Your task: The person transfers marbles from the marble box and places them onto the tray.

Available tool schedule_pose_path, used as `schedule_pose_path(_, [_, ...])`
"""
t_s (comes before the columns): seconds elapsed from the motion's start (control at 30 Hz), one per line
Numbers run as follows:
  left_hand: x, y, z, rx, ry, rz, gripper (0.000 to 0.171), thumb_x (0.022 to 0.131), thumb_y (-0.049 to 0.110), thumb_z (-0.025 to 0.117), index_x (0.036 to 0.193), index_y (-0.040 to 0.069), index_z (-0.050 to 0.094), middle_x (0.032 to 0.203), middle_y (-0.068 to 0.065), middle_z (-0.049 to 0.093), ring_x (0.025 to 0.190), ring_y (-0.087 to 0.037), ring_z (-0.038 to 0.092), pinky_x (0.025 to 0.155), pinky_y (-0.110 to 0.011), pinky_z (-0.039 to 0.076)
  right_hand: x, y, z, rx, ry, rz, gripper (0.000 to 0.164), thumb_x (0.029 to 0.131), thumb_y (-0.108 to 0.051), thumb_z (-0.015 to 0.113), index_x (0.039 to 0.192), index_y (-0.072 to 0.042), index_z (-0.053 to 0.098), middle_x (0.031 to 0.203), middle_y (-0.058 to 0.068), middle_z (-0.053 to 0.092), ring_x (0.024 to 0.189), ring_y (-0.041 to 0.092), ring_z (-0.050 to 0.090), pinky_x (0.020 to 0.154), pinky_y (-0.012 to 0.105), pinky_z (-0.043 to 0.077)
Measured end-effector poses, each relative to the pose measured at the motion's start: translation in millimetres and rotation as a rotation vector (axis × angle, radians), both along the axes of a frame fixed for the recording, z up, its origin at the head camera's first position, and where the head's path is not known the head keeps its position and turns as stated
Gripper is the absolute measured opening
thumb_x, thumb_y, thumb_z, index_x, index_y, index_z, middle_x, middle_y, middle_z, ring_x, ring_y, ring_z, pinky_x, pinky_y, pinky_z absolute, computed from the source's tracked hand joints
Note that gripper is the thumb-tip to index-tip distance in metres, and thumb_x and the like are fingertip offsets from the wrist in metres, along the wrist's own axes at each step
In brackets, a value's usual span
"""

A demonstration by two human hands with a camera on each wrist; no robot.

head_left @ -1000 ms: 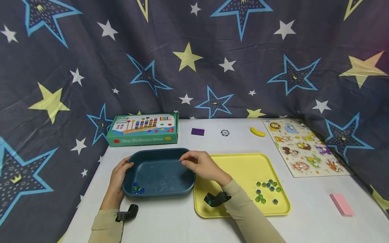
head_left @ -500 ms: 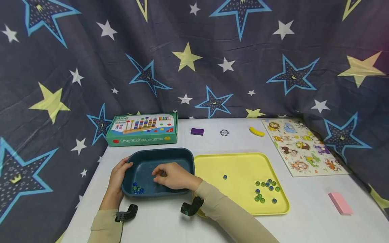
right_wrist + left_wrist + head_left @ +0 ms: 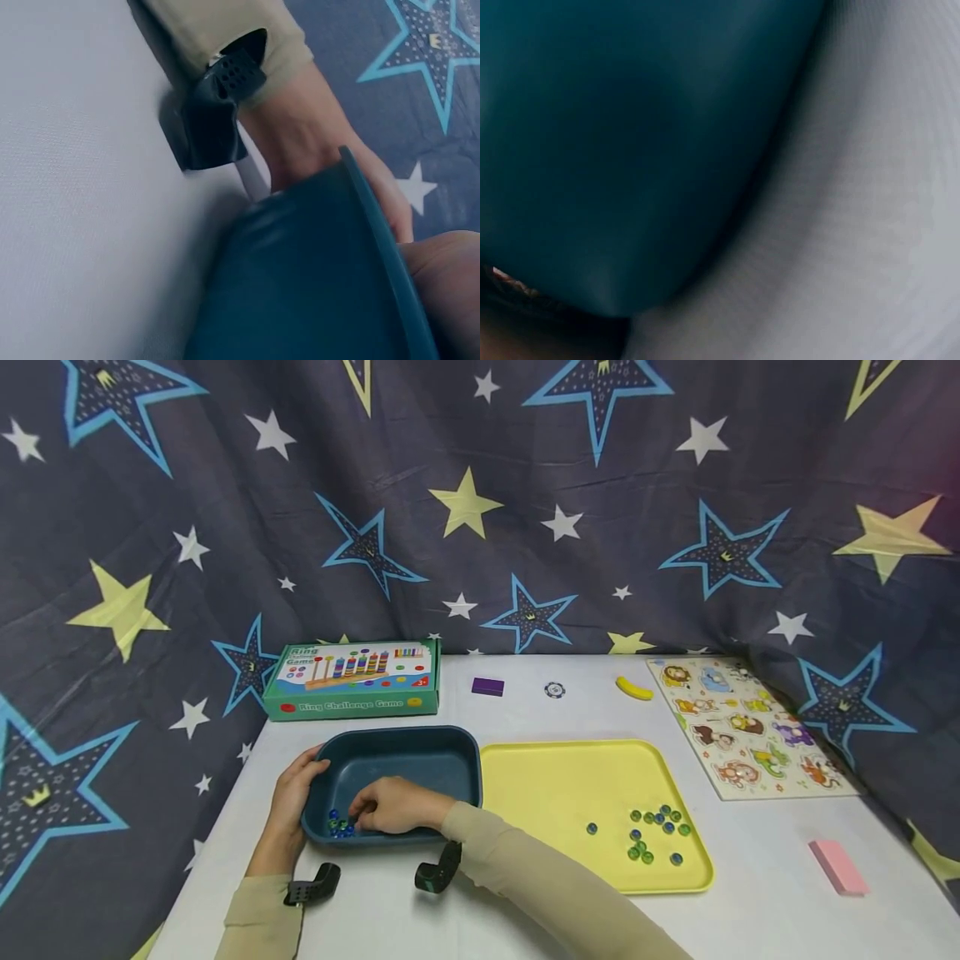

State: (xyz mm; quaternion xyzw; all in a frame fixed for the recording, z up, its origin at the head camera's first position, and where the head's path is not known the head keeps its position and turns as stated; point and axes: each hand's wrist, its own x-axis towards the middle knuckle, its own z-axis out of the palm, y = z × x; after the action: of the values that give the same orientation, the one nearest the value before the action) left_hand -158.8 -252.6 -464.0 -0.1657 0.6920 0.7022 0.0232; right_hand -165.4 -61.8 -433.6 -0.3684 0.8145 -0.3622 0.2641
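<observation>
My left hand [image 3: 290, 797] grips the left end of a dark teal plastic basin [image 3: 450, 747], thumb over the rim. The left wrist view shows mostly the basin's outer wall [image 3: 630, 150]. Inside the basin my right hand [image 3: 397, 806] reaches down with bent fingers, its fingertips at a small cluster of blue and green glass marbles [image 3: 340, 828] in the left front corner. Whether a marble is between those fingertips is hidden. On the yellow tray [image 3: 540, 768] a single blue marble [image 3: 592, 828] lies apart from several green and blue marbles [image 3: 648, 817] at the right.
A green ring game box [image 3: 352, 685] stands behind the basin. Further back lie a purple block [image 3: 487, 687], a poker chip [image 3: 554, 690] and a yellow toy banana [image 3: 633, 688]. An animal puzzle board [image 3: 742, 727] and a pink block [image 3: 838, 867] are on the right.
My right hand has moved left and down from the basin's right rim to the marbles inside. A blue marble appeared on the tray and rolled right. My left hand stayed put.
</observation>
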Motion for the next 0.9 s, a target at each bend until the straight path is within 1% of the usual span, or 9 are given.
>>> schedule_pose_path(0.1, [0.2,1,0.4,0.008,0.001,-0.002,0.042,0.092,0.021,0.047,0.133,0.01,0.043,0.134,-0.006,0.039,0.119,-0.019,0.036,0.095,-0.033,0.029,0.2,-5,-0.2,0.002,-0.054,0.033,0.023,0.085,-0.019,0.061,0.106,-0.011,0.067,0.085,-0.013,0.065,0.076,-0.005,0.056,0.07,0.014,0.043])
schedule_pose_path(0.2, [0.2,1,0.6,0.019,0.004,-0.006,0.043,0.093,0.021,0.046,0.133,0.01,0.041,0.135,-0.006,0.039,0.12,-0.019,0.035,0.097,-0.034,0.028,0.8,-8,-0.1,0.01,-0.101,0.039,0.02,0.085,-0.02,0.061,0.103,-0.013,0.068,0.086,-0.013,0.065,0.078,-0.005,0.055,0.072,0.015,0.042])
schedule_pose_path(0.23, [0.1,1,0.4,0.021,0.006,-0.008,0.043,0.093,0.021,0.046,0.133,0.01,0.041,0.135,-0.006,0.038,0.121,-0.019,0.034,0.097,-0.034,0.027,0.9,-9,-0.3,0.018,-0.103,0.036,0.019,0.085,-0.02,0.061,0.102,-0.014,0.069,0.086,-0.013,0.065,0.079,-0.005,0.055,0.073,0.015,0.042])
schedule_pose_path(0.3, [0.0,0,0.3,0.02,0.004,-0.008,0.043,0.093,0.021,0.047,0.134,0.01,0.041,0.136,-0.006,0.038,0.121,-0.018,0.034,0.098,-0.033,0.026,1.1,-10,-0.6,0.035,-0.091,0.035,0.018,0.086,-0.019,0.06,0.101,-0.016,0.07,0.086,-0.014,0.065,0.08,-0.005,0.055,0.074,0.014,0.042])
schedule_pose_path(0.43, [-0.3,0,-0.3,0.029,-0.004,-0.009,0.043,0.093,0.021,0.046,0.134,0.01,0.04,0.137,-0.005,0.037,0.122,-0.018,0.034,0.099,-0.034,0.026,1.8,-14,-1.7,0.077,-0.025,0.045,0.017,0.087,-0.02,0.059,0.1,-0.019,0.07,0.088,-0.016,0.065,0.082,-0.007,0.054,0.075,0.013,0.041])
schedule_pose_path(0.53, [-0.7,0,0.1,0.04,-0.014,-0.008,0.044,0.093,0.02,0.045,0.135,0.01,0.039,0.138,-0.005,0.037,0.123,-0.018,0.034,0.098,-0.032,0.027,2.8,-17,-2.3,0.111,0.006,0.032,0.015,0.087,-0.021,0.059,0.096,-0.02,0.071,0.085,-0.018,0.064,0.081,-0.007,0.053,0.074,0.013,0.041])
schedule_pose_path(0.7, [-2.2,0,0.1,0.036,-0.024,0.001,0.043,0.093,0.019,0.045,0.135,0.01,0.039,0.137,-0.006,0.037,0.122,-0.018,0.034,0.096,-0.03,0.028,2.6,-21,-3.5,0.148,0.018,0.025,0.014,0.088,-0.022,0.058,0.093,-0.022,0.071,0.081,-0.018,0.063,0.077,-0.006,0.054,0.074,0.013,0.041])
schedule_pose_path(0.9, [-3.1,0,-0.4,0.012,-0.022,0.007,0.043,0.093,0.02,0.045,0.135,0.01,0.04,0.136,-0.005,0.038,0.12,-0.016,0.035,0.096,-0.03,0.027,2.2,-21,-3.4,0.125,-0.003,0.035,0.014,0.087,-0.019,0.058,0.092,-0.022,0.071,0.081,-0.018,0.064,0.08,-0.007,0.054,0.075,0.012,0.04])
